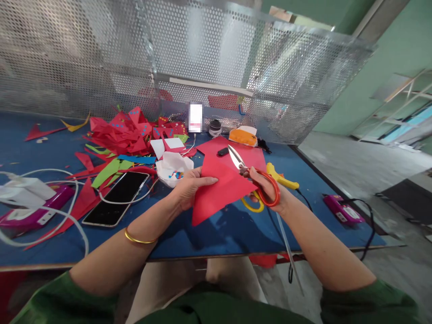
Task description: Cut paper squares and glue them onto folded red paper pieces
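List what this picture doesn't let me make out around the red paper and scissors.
Head view, left hand: fingers underneath, hidden by the red paper.
Head view, right hand: some fingers, hidden by the scissors.
Head view, upright screen: content, blurred.
Head view, pieces in the white bowl: exact shapes, too small.

1. The red sheet (219, 182) hid most of the left hand's (187, 190) fingers.
2. Colored bits (177, 174) in the white bowl (165, 165) were too small to identify.
3. Blocky blur made the upright screen (195, 116) unreadable.
4. Shapes behind the perforated panel (118, 49) were indistinct.
5. The bottom edge cut off the green shirt (216, 307).
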`<action>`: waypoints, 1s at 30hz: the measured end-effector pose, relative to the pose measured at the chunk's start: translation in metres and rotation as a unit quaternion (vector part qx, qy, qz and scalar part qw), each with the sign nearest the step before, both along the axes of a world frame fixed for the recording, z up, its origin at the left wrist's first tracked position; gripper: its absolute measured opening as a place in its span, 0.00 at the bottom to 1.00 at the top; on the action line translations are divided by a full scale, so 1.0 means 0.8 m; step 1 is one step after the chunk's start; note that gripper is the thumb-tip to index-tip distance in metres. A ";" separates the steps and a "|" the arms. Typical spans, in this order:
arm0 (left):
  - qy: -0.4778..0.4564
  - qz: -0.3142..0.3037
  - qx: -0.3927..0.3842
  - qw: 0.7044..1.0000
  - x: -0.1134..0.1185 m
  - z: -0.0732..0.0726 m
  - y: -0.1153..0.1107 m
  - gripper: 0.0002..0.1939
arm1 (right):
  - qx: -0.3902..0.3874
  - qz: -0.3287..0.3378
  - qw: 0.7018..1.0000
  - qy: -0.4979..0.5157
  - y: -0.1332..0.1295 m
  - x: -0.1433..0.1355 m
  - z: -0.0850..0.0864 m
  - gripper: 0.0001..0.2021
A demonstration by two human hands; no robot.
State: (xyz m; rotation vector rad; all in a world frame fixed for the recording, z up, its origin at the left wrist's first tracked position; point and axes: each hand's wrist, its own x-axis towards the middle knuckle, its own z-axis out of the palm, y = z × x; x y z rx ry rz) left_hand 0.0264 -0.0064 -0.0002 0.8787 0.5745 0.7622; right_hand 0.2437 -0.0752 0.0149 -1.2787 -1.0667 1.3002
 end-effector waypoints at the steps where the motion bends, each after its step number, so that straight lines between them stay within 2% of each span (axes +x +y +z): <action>1: -0.003 -0.015 0.003 1.000 0.000 0.001 -0.001 0.17 | 0.002 0.010 1.000 0.001 0.002 -0.001 -0.001 0.23; 6: 0.008 -0.072 0.007 0.997 -0.001 0.008 -0.007 0.22 | -0.014 0.056 0.997 0.048 0.018 -0.007 -0.008 0.21; 12: 0.016 -0.048 0.026 0.998 0.002 0.005 -0.006 0.28 | -0.018 0.072 0.992 0.102 0.026 -0.012 -0.028 0.16; 15: 0.032 -0.042 0.032 0.998 0.004 0.001 -0.004 0.26 | -0.026 0.087 0.987 0.133 0.025 -0.014 -0.034 0.15; 19: 0.060 -0.038 0.031 0.997 0.006 -0.005 0.000 0.22 | -0.062 0.113 0.978 0.165 0.025 -0.011 -0.031 0.14; 25: 0.121 -0.064 0.003 0.991 0.001 -0.007 0.005 0.20 | -0.084 0.019 0.984 0.158 0.033 0.001 -0.033 0.18; 30: 0.141 -0.040 -0.089 0.985 0.002 0.001 0.002 0.10 | -0.053 -0.004 0.989 0.139 0.034 0.003 -0.032 0.20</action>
